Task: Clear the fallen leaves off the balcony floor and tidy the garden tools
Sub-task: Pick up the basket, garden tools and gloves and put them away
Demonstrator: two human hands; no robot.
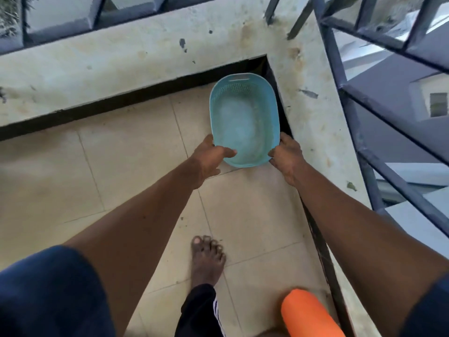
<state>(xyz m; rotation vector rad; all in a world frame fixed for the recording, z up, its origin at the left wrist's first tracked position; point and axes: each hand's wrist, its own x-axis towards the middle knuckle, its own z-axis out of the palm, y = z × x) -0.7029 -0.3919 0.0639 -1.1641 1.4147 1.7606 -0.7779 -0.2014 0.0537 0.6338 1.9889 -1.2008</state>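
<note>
Basket (243,90) of teal plastic is at the far right corner of the tiled floor (116,171), hemmed far and right by the stained concrete ledge (145,62) under the metal railing (353,113). The left hand (209,159) and right hand (288,159) each grasp a near corner. An orange cylinder (308,314) and a bare foot (206,259) are near; open tiles spread left.

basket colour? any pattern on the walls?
Light blue basket, with fine perforated mesh walls; seen in the head view.
</note>
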